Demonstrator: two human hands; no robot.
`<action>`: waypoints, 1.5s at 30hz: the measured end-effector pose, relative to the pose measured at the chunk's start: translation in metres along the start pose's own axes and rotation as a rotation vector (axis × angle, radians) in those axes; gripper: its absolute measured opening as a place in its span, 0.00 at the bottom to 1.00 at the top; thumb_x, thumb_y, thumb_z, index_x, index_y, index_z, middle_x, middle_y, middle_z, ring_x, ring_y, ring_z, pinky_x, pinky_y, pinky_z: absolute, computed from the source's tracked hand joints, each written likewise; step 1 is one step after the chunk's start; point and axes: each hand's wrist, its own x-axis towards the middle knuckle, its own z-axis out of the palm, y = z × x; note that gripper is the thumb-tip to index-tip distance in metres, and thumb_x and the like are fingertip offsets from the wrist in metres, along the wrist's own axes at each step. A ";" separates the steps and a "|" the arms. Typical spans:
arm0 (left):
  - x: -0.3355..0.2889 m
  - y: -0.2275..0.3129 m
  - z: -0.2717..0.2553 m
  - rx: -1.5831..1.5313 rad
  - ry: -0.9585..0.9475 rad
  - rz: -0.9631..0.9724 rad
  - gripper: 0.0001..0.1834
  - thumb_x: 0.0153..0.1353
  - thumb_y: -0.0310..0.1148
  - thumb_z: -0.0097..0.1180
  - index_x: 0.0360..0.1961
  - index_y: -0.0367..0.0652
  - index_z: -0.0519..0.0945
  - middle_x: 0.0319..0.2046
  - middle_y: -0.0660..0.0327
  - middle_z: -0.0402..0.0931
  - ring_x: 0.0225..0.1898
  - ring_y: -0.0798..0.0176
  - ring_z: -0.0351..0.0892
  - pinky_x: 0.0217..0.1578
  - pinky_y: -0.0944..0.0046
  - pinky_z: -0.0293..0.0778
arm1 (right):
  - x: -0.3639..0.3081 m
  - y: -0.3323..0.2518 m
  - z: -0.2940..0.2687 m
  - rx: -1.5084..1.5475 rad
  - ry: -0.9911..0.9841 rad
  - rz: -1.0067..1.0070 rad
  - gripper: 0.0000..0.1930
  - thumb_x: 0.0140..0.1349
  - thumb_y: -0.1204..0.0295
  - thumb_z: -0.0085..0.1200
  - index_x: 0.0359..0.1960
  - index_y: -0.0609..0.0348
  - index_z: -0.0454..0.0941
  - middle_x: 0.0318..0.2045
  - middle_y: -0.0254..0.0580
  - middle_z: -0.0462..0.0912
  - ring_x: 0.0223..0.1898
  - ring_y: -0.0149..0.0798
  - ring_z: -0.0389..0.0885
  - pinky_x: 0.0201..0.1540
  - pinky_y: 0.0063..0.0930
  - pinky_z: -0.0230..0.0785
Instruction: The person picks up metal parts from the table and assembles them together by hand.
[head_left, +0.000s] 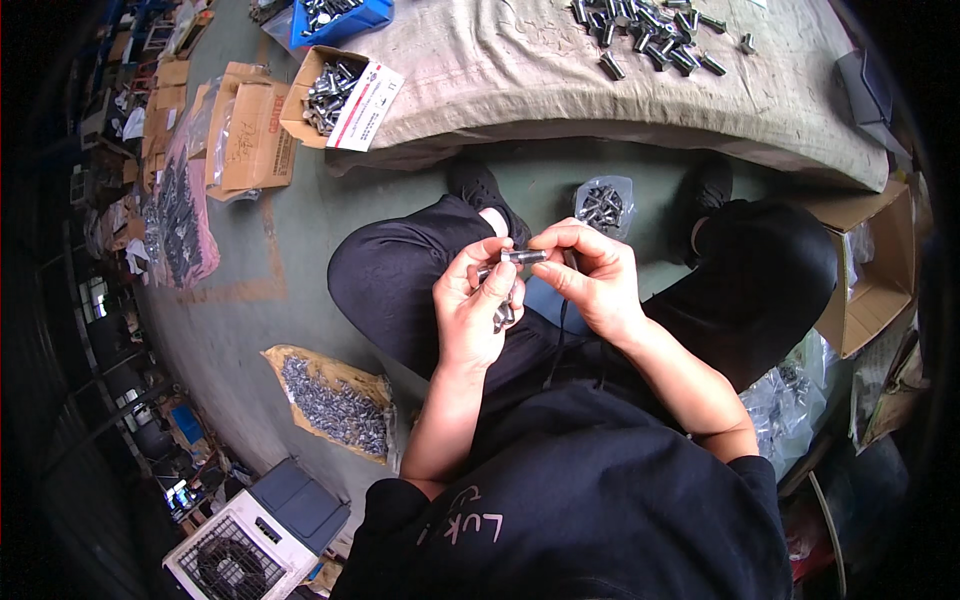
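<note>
Above my lap, my left hand [472, 305] is closed around several shiny metal pieces [503, 317], which look like bolts and are partly hidden by its fingers. Its thumb and forefinger also grip the head end of a short metal bolt [522, 256] lying roughly level. From the other side, my right hand [597, 278] pinches the bolt's far end between thumb and forefinger. Beyond the hands, a clear plastic bag [628, 190] of metal parts rests on the floor between my feet.
A cloth-covered table [520, 75] spans the far side, with loose bolts [655, 35], a carton of bolts [335, 95] and a blue bin [345, 22]. At left lie an open carton [250, 140] and a sack of small parts [330, 405]; an air cooler [235, 555] stands nearer. Another carton [870, 285] sits at right.
</note>
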 end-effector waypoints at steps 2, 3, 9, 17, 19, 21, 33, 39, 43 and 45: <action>0.000 0.000 -0.001 0.013 -0.010 0.020 0.12 0.56 0.25 0.51 0.43 0.37 0.70 0.29 0.61 0.73 0.21 0.73 0.69 0.14 0.77 0.64 | 0.000 -0.002 0.001 0.065 0.007 0.077 0.10 0.48 0.79 0.58 0.34 0.62 0.77 0.24 0.27 0.70 0.27 0.21 0.64 0.31 0.14 0.59; 0.000 0.000 -0.002 0.028 -0.019 0.041 0.13 0.56 0.24 0.51 0.43 0.37 0.71 0.29 0.61 0.73 0.21 0.73 0.69 0.14 0.77 0.64 | 0.000 -0.003 0.002 0.133 0.013 0.154 0.10 0.49 0.79 0.58 0.35 0.62 0.77 0.24 0.27 0.70 0.26 0.21 0.64 0.30 0.14 0.59; -0.001 -0.002 -0.001 0.077 -0.036 0.093 0.16 0.54 0.21 0.51 0.45 0.36 0.70 0.35 0.59 0.73 0.22 0.73 0.70 0.15 0.76 0.65 | 0.000 0.000 0.000 0.293 0.010 0.221 0.11 0.48 0.80 0.58 0.36 0.60 0.78 0.24 0.28 0.70 0.21 0.21 0.65 0.23 0.13 0.59; 0.004 0.006 0.000 -0.237 -0.114 -0.070 0.19 0.61 0.29 0.42 0.53 0.37 0.63 0.43 0.50 0.70 0.22 0.71 0.68 0.15 0.77 0.63 | 0.003 0.003 -0.005 0.625 -0.010 0.278 0.07 0.54 0.75 0.52 0.33 0.64 0.73 0.24 0.34 0.72 0.18 0.24 0.66 0.19 0.15 0.59; 0.004 0.007 0.001 -0.268 -0.138 -0.086 0.20 0.63 0.32 0.40 0.56 0.40 0.61 0.48 0.48 0.68 0.21 0.72 0.67 0.15 0.76 0.63 | 0.003 -0.002 -0.001 0.515 -0.020 0.449 0.06 0.58 0.71 0.48 0.31 0.62 0.72 0.20 0.34 0.71 0.17 0.22 0.63 0.15 0.14 0.52; 0.004 0.006 0.001 -0.245 -0.155 -0.074 0.21 0.63 0.32 0.41 0.56 0.40 0.61 0.49 0.48 0.67 0.20 0.72 0.67 0.15 0.77 0.63 | 0.000 0.004 -0.001 0.333 -0.078 0.509 0.10 0.57 0.66 0.52 0.31 0.61 0.73 0.15 0.29 0.69 0.14 0.20 0.59 0.14 0.14 0.47; 0.001 0.009 -0.006 -0.066 -0.083 -0.078 0.21 0.58 0.27 0.48 0.54 0.36 0.64 0.41 0.54 0.71 0.23 0.73 0.68 0.17 0.77 0.64 | 0.002 -0.004 0.000 0.184 0.083 0.304 0.08 0.51 0.75 0.58 0.34 0.60 0.79 0.20 0.24 0.72 0.19 0.17 0.63 0.19 0.12 0.53; 0.001 0.007 -0.004 0.020 -0.007 -0.076 0.15 0.59 0.33 0.50 0.43 0.34 0.71 0.28 0.58 0.72 0.21 0.71 0.69 0.15 0.76 0.64 | 0.003 -0.007 -0.001 0.000 0.025 0.079 0.10 0.49 0.79 0.58 0.35 0.63 0.78 0.25 0.29 0.72 0.28 0.21 0.66 0.30 0.14 0.59; 0.003 0.007 -0.003 0.044 0.022 -0.083 0.13 0.58 0.30 0.50 0.43 0.34 0.72 0.28 0.59 0.72 0.21 0.72 0.70 0.15 0.76 0.64 | 0.004 -0.006 0.001 -0.058 0.023 -0.053 0.10 0.49 0.80 0.57 0.36 0.63 0.77 0.26 0.30 0.72 0.27 0.22 0.65 0.30 0.14 0.58; 0.003 0.008 -0.003 0.078 -0.011 -0.045 0.14 0.57 0.27 0.51 0.45 0.35 0.71 0.27 0.60 0.72 0.21 0.72 0.70 0.16 0.76 0.65 | 0.004 -0.006 0.000 -0.018 0.024 0.007 0.11 0.49 0.80 0.57 0.36 0.63 0.77 0.25 0.30 0.71 0.26 0.22 0.65 0.30 0.14 0.58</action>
